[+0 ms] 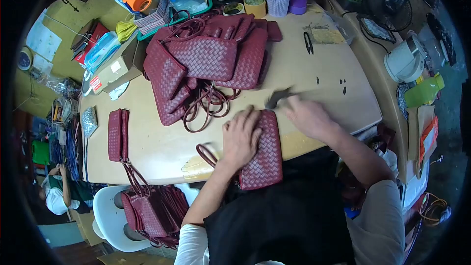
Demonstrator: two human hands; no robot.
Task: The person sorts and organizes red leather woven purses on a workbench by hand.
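A dark red woven zip wallet [265, 153] lies lengthwise at the table's front edge, its lower end close to my black apron. My left hand [240, 137] rests palm down along its left side, fingers stretched toward the far end. A wrist strap [206, 154] loops out left of that hand. Beyond the wallet's top end, my right hand [308, 117] is closed on a small dark tool [277, 97]; motion smears the tool, and I cannot tell its kind.
Matching red woven bags [203, 59] are heaped at the back, straps trailing forward. Two slim wallets [117, 135] lie left; more fill a white chair [110, 221]. Black snips [308, 43] and dark scraps [343, 87] lie right. A cardboard box [117, 66] stands back left. A person [61, 191] sits far left.
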